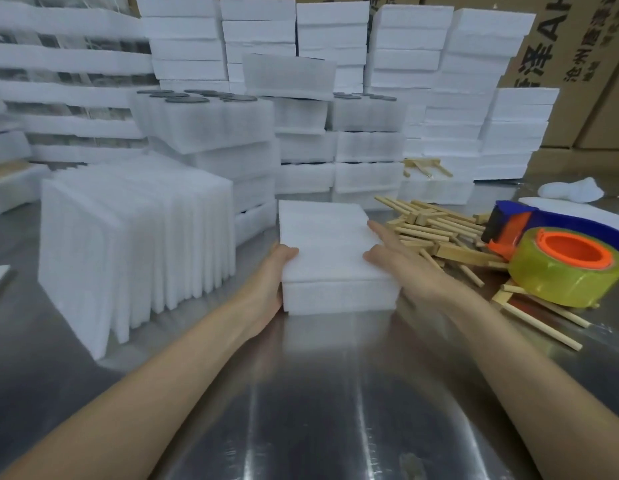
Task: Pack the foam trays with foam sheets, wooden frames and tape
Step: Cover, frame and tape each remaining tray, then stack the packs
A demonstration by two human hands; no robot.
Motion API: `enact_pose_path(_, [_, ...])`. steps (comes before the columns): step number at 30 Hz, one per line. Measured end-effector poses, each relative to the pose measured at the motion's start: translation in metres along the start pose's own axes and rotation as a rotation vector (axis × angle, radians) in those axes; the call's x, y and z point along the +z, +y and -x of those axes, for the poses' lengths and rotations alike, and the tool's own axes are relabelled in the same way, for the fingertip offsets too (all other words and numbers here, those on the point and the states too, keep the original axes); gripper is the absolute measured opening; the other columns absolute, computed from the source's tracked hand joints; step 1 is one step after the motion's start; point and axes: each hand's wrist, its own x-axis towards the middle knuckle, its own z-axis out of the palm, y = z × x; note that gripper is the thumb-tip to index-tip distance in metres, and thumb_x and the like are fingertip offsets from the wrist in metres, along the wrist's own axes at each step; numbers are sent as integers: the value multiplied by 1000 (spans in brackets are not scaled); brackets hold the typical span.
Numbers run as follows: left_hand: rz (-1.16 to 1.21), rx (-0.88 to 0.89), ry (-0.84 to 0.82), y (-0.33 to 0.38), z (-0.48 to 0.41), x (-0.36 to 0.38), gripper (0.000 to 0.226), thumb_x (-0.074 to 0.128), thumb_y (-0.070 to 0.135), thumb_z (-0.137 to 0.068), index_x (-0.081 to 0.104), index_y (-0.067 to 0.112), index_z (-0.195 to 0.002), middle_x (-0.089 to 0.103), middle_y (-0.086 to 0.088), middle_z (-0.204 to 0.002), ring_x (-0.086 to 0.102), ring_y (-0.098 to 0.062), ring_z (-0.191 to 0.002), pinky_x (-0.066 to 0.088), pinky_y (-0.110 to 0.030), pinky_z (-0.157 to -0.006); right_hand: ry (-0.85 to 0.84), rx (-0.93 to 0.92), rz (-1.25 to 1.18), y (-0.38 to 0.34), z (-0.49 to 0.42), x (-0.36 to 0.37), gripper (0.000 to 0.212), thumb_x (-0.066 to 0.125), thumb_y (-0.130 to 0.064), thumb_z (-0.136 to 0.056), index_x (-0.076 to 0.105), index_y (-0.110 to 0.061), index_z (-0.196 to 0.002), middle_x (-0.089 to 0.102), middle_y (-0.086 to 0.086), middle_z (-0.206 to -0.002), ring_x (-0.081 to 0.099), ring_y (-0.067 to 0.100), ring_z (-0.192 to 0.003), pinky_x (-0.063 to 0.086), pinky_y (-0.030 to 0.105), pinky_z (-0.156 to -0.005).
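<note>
On my head feed, both arms reach forward over the shiny metal surface (318, 403) to a white foam tray (332, 251) that sits on it at centre. The tray shows two layers, with a seam running along its near face.

The left hand (275, 278) grips the tray's left side. Its thumb is hooked over the top edge and the palm lies against the side wall; I cannot see the other fingers.

The right hand (387, 252) holds the opposite side. The thumb lies on the top near the edge and one finger stretches forward along the top's right rim; the rest are hidden behind the foam.

Just left of the tray, a row of foam sheets (138, 237) stands on edge, packed face to face. To the right, close beside my right wrist, is a loose heap of wooden frames (436, 233) and sticks.

A blue and orange tape dispenser (508, 223) rests on that heap. Its yellowish tape roll (567, 271), on an orange core, faces me.

Behind the tray rise stacks of packed foam trays (366, 147), some of them showing dark round discs (197, 95) on top. Brown cardboard boxes (578, 64) with printed characters stand at the far right, and a crumpled white cloth (571, 192) lies below them.
</note>
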Motion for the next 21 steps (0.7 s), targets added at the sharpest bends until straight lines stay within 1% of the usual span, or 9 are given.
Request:
enact_pose_path(2, [-3,4,-9,0,1,2,44,43,11,-92,45,6,-135,60,-13,-130,59,-28,-117,43,-46,-104,-4,31,-28,4,-3,-5,59,50,-27,-92,30,-34,-148,28,-19,-141,28,1,-127,25,21,-98])
enact_pose_path(5, [-39,35,3,4,1,4,49,41,3,-89,40,9,-137,58,-13,-132,58,-29,-116,43,-46,-104,12,67,-41,8,-6,-6,68,56,-38,-77,37,-40,-143,33,-18,-142,36,6,-127,31,25,-103])
enact_pose_path(8, [-84,119,-58,4,7,5,51,38,2,-90,40,22,-137,60,-3,-132,59,-20,-111,45,-38,-97,5,85,-94,8,-6,-4,68,58,-41,-65,43,-50,-130,40,-18,-135,47,3,-115,38,20,-91])
enact_pose_path(9, [-102,141,-85,4,8,6,53,36,3,-90,40,26,-138,60,1,-132,59,-18,-114,45,-34,-97,2,91,-119,8,-7,-4,65,59,-42,-62,45,-52,-125,43,-17,-135,49,3,-114,40,22,-93])
enact_pose_path(11, [-134,175,-116,4,10,6,57,34,2,-90,40,30,-140,59,5,-133,57,-17,-120,42,-34,-105,1,96,-133,9,-8,-6,62,60,-44,-59,47,-52,-119,45,-14,-135,50,9,-118,40,30,-103])
enact_pose_path(15, [-140,189,-133,5,10,5,55,35,4,-93,39,30,-141,57,7,-136,54,-14,-124,36,-36,-111,-3,88,-96,8,-9,-5,69,57,-42,-65,43,-45,-132,45,-11,-137,49,13,-121,37,34,-108])
enact_pose_path(17, [-124,176,-132,3,9,4,53,40,10,-97,35,29,-145,55,9,-138,54,-12,-124,35,-37,-112,-6,98,-97,7,-9,-5,73,56,-40,-66,40,-40,-137,45,-9,-137,48,16,-123,36,36,-110])
enact_pose_path(20, [-144,142,-137,2,9,2,65,52,29,-98,17,30,-153,48,13,-144,51,-9,-127,31,-35,-115,-3,90,-47,6,-7,-5,65,55,-37,-81,36,-37,-142,38,-14,-137,42,12,-124,33,27,-103])
enact_pose_path(21, [-156,142,-141,2,10,2,66,53,31,-97,18,30,-153,49,13,-143,52,-8,-126,32,-35,-115,7,77,-4,7,-6,-5,61,53,-36,-86,34,-37,-144,35,-17,-135,38,9,-124,31,25,-99])
